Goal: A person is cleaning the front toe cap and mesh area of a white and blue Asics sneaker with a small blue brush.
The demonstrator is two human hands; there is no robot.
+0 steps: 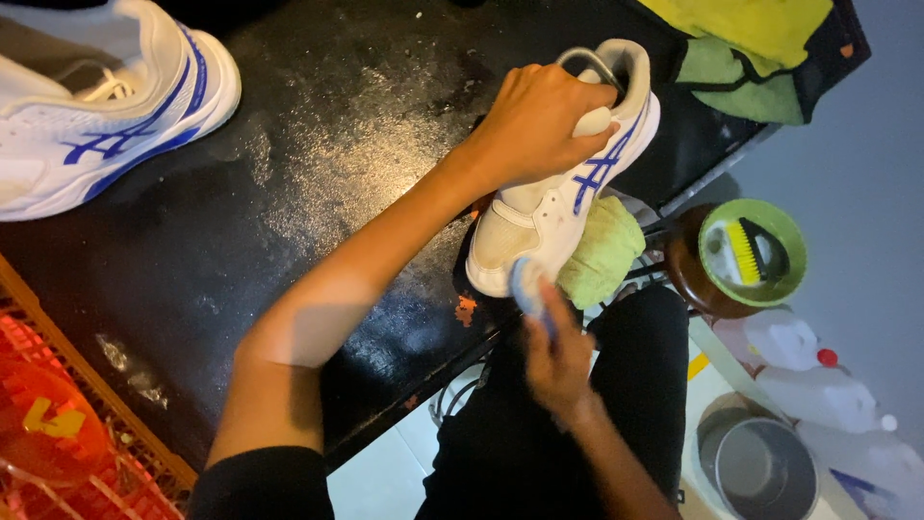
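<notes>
Two hands work on one white sneaker with blue stripes (568, 193), which sits at the near right edge of a wet black table (318, 164), toe pointing toward the person and heel toward the far side. The left hand (534, 120) reaches across the table and grips the shoe from above near the heel opening, fingers curled together around its collar. The right hand (558, 356) comes up from below the table edge, fingers closed around a small blue-handled brush (527, 287) whose pale head touches the toe of the sneaker; the hand is blurred, so the exact grip is hard to tell. A green cloth (602, 255) lies just beside the shoe on its right, touching it. At the far left of the table rests a second matching sneaker (106, 106), well apart from the first. To the right, off the table, a green bowl (756, 252) holds a yellow-bristled scrubbing brush (751, 252). Nearer, on the floor at the right, stand a metal pot (760, 467) and pale plastic jugs (818, 380). An orange crate (67, 424) sits at the near left, and yellow-green cloths (751, 48) are heaped at the far right.
</notes>
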